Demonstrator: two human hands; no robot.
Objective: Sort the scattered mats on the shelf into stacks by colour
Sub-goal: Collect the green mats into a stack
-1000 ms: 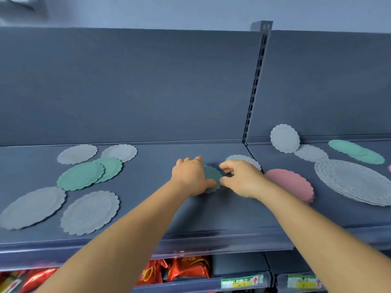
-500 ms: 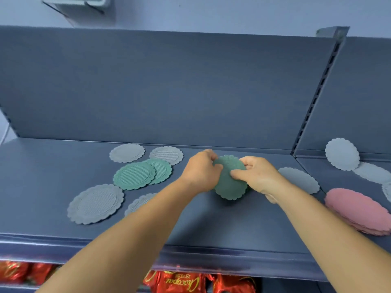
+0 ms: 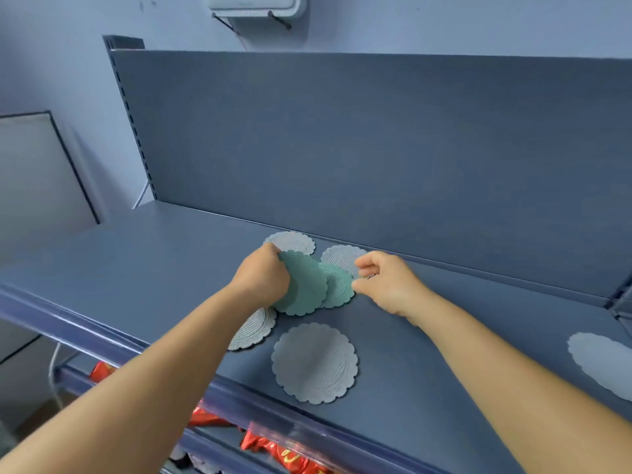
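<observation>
On the blue shelf [image 3: 164, 268], my left hand [image 3: 261, 280] grips a tilted green mat [image 3: 304, 285]; my right hand [image 3: 388, 283] pinches the flat green mat [image 3: 338, 289] beside it.

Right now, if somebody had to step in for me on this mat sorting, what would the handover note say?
Left hand: gripping the green mat at its left edge, over the other green mats.
Right hand: fingers curled at the right edge of the smaller green mat; whether it pinches it is unclear.
Done: the greens are gathered into one overlapping pile mid-shelf, not yet squared up.
Left: the grey mats lie apart: two at the back, one under the left forearm, a large one in front, another far right. Stack them.
</observation>
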